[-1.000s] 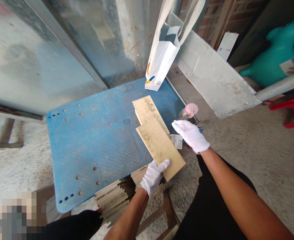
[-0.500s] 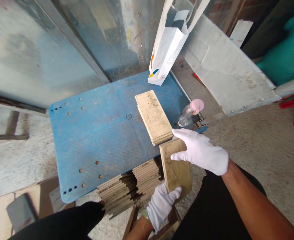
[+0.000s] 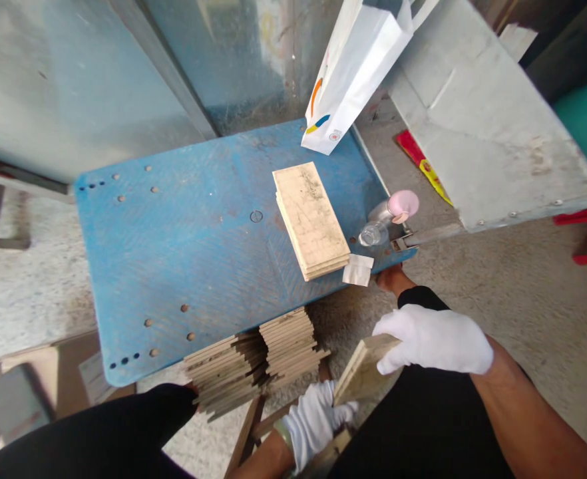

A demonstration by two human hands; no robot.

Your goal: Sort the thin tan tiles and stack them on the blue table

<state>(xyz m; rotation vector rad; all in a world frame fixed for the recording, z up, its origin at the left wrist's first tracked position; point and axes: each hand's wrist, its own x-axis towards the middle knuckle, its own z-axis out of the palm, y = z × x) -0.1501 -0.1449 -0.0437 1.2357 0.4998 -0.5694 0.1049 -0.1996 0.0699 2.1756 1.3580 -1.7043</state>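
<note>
Leftmost, fanned stacks of thin tan wooden boards (image 3: 256, 362) lay below the blue metal table's (image 3: 184, 253) near edge. Left gloved hand (image 3: 316, 419) gripped the lower end of a tilted tan wooden board (image 3: 361, 376); right gloved hand (image 3: 436, 339) clasped its upper end. Farther off, a neat board pile (image 3: 311, 219) rested on the table.
</note>
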